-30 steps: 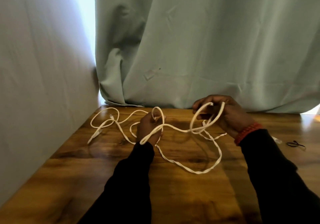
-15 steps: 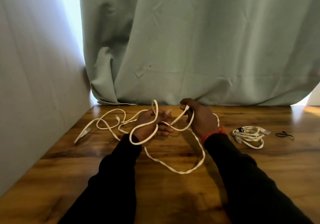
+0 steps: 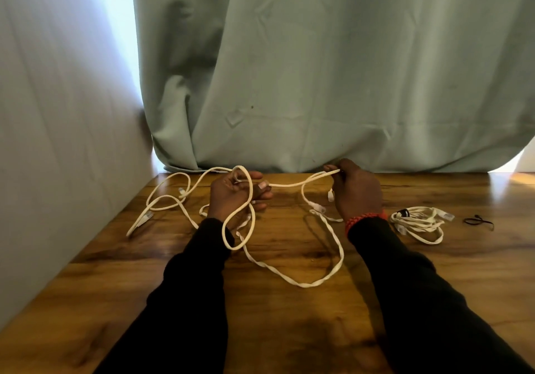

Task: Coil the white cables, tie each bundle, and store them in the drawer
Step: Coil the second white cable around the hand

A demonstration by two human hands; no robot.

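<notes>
A long white cable (image 3: 289, 276) sprawls over the wooden table (image 3: 289, 330). My left hand (image 3: 231, 197) grips a loop of it that hangs down past my wrist. My right hand (image 3: 357, 190) pinches the same cable near its fingertips, and a stretch runs between the two hands. More slack lies in loops at the left, with a plug end (image 3: 147, 216) on the wood. A second white cable (image 3: 419, 223), coiled and tied with a black band, lies to the right of my right wrist.
A small black tie (image 3: 477, 222) lies on the table at the far right. A pale green curtain (image 3: 318, 84) hangs along the table's back edge. A light wall (image 3: 58, 142) closes off the left side.
My right hand has moved right, away from the left, drawing a stretch of cable out between them. The loop in my left hand now hangs lower. The view shifted left.
</notes>
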